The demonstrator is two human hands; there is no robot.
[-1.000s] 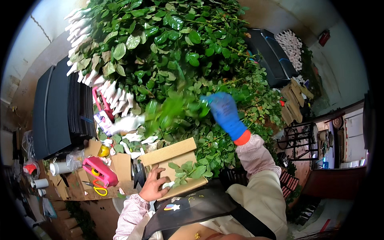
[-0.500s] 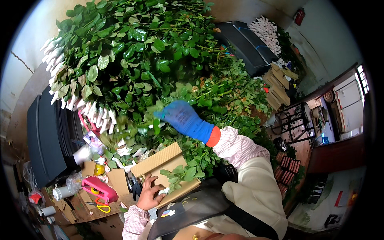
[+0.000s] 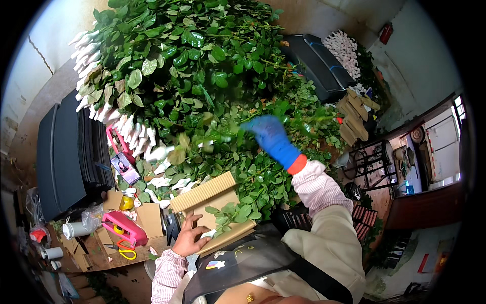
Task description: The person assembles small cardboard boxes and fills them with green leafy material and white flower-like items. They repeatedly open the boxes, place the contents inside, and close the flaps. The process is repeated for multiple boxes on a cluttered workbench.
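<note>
My right hand (image 3: 269, 134), in a blue glove with an orange cuff, is closed around a leafy flower stem (image 3: 223, 136) above the pile. At its left end the stem seems to carry a white-sleeved bud (image 3: 160, 153); motion blurs its leaves. My bare left hand (image 3: 189, 238) grips the left edge of a folded corrugated cardboard sheet (image 3: 205, 192) against my dark apron (image 3: 238, 263). Inside the fold lie leafy stems (image 3: 235, 215), with something white by my left thumb. Behind my hands rises a big heap of leafy stems (image 3: 167, 66), white-sleeved buds (image 3: 132, 133) along its left side.
Dark stacked sheets (image 3: 66, 157) stand at left. Near them are a phone (image 3: 125, 168), a pink tape dispenser (image 3: 124, 228), yellow-handled scissors (image 3: 126, 251), a white cup (image 3: 76, 230) and cardboard pieces (image 3: 151, 223). A dark box (image 3: 319, 66) and cardboard strips (image 3: 352, 116) lie at the far right.
My right hand has moved right, drawing the flower stem rightward over the heap. The white-sleeved bud has come from near the phone toward the middle. My left hand keeps its grip on the cardboard.
</note>
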